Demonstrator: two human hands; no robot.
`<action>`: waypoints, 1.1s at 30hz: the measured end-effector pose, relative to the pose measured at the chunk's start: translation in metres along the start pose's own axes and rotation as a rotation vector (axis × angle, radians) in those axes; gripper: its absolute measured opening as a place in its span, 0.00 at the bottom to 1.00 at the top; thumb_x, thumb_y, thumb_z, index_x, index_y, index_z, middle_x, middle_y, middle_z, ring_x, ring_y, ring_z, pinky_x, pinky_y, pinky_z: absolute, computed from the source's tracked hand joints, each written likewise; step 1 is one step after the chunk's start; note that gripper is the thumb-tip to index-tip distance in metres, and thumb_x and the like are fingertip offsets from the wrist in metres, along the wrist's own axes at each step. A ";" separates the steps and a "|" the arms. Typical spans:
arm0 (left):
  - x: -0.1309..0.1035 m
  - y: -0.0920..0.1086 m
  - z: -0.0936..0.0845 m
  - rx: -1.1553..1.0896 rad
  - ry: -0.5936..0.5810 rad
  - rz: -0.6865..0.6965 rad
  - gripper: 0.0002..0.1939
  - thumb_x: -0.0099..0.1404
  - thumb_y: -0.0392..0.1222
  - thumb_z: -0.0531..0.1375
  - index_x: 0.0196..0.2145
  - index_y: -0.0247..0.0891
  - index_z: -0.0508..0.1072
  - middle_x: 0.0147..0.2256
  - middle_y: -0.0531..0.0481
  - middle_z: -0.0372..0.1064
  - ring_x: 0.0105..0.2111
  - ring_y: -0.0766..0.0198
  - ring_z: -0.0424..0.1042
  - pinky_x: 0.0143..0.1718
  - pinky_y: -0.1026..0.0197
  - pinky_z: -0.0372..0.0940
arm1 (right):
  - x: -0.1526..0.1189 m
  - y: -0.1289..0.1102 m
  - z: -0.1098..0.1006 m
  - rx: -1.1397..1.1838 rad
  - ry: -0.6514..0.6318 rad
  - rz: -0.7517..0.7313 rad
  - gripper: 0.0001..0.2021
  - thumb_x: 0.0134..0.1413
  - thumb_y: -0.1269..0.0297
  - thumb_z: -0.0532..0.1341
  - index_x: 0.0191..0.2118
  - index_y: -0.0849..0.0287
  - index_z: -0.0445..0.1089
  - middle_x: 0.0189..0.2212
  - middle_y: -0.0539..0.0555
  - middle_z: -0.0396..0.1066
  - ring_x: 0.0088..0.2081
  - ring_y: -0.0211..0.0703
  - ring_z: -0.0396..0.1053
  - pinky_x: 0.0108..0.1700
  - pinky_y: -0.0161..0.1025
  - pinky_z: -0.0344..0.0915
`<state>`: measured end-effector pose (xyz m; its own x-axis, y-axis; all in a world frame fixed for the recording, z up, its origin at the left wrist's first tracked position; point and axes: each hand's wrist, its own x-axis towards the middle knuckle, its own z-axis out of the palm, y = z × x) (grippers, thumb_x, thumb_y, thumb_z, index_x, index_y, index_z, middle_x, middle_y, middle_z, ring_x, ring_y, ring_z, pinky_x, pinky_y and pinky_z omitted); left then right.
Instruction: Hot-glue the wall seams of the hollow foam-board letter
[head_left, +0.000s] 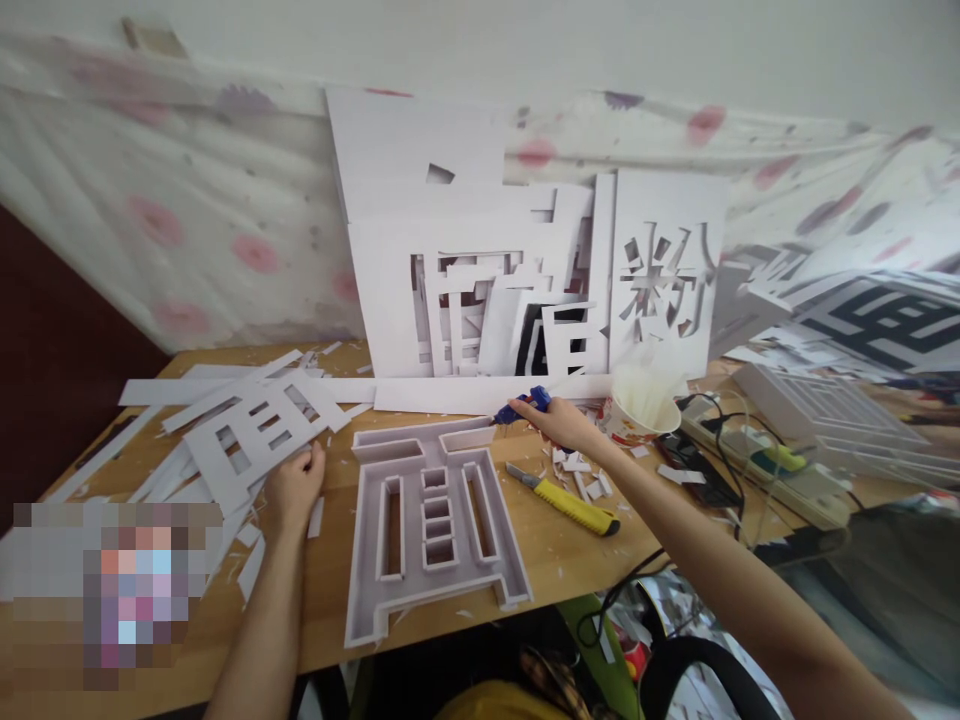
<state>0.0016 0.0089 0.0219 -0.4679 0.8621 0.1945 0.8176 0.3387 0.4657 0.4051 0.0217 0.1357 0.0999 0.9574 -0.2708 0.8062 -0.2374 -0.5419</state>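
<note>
**Asker:** Where does the white walled character lie relative to your two hands?

**Answerer:** You have it between them, flat on the counter, open side up. Your left hand rests beside it, apart from its left wall; your right hand is beyond its far right corner.

**Asker:** And what are your hands doing?

**Answerer:** Your right is wrapped around a blue glue gun, nose pointing left to the far end of the wall. You can't tell from here whether the tip touches. Your left has its fingers curled in, and nothing shows in it.

**Asker:** Why hold the gun that way?

**Answerer:** Likely so you can bring its nose in from the side, low along the wall, while your forearm stays clear of the character. Lying flat, the piece probably keeps steady without your left hand on it.

**Asker:** What about the things around you?

**Answerer:** Your yellow knife lies between the character and your right forearm, probably to stay within easy reach. White scraps lie near it, and a paper bowl sits past your right wrist. On your other side, a cut-out panel lies just beyond your left hand, seemingly put aside to leave you room.
</note>
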 end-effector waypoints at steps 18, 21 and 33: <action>-0.002 0.002 -0.003 0.008 -0.022 -0.031 0.22 0.66 0.52 0.53 0.20 0.39 0.72 0.20 0.50 0.61 0.22 0.67 0.47 0.27 0.62 0.45 | -0.001 0.011 -0.006 0.067 -0.003 -0.039 0.32 0.58 0.32 0.56 0.19 0.57 0.64 0.18 0.55 0.71 0.18 0.38 0.64 0.24 0.36 0.59; -0.001 0.000 -0.001 0.004 -0.016 -0.025 0.22 0.66 0.52 0.53 0.20 0.39 0.72 0.20 0.50 0.61 0.22 0.66 0.48 0.27 0.61 0.45 | -0.003 0.010 -0.006 0.126 -0.035 -0.088 0.32 0.59 0.33 0.54 0.20 0.58 0.66 0.22 0.56 0.74 0.18 0.36 0.64 0.23 0.35 0.60; -0.002 0.002 -0.003 0.015 -0.031 -0.034 0.22 0.66 0.52 0.52 0.20 0.39 0.72 0.22 0.48 0.66 0.22 0.65 0.52 0.27 0.61 0.45 | 0.000 -0.013 0.019 0.212 -0.130 -0.140 0.31 0.61 0.36 0.56 0.21 0.59 0.67 0.25 0.54 0.74 0.16 0.31 0.61 0.19 0.32 0.60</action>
<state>0.0034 0.0068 0.0252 -0.4852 0.8611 0.1519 0.8063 0.3733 0.4588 0.3836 0.0217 0.1270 -0.0904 0.9576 -0.2736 0.6657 -0.1462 -0.7317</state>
